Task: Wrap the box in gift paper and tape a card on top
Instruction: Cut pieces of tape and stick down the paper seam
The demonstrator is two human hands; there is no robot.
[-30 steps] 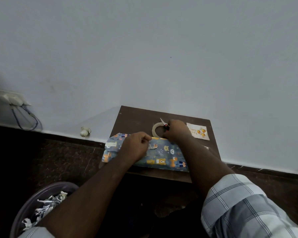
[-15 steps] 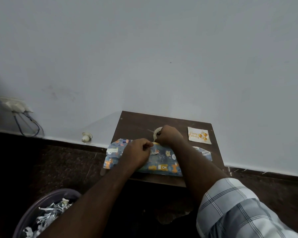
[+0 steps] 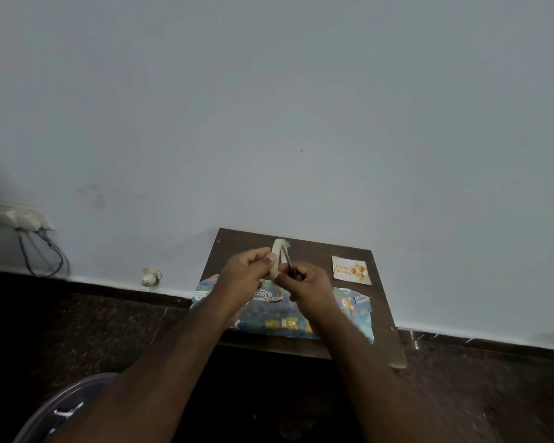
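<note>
Above the table (image 3: 384, 314), both hands (left (image 3: 245, 271), right (image 3: 307, 282)) have lifted, gripping tape roll (image 3: 277, 254) and scissors (image 3: 289, 262).

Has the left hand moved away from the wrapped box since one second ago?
Yes. The left hand has lifted off the box toward the wall, now pinching the tape roll.

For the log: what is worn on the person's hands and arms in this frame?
Nothing shows on either one. The left hand and right hand are bare, with no gloves, rings, watch or bands visible. Both forearms are uncovered down to the frame's bottom edge; no sleeve shows.
</note>
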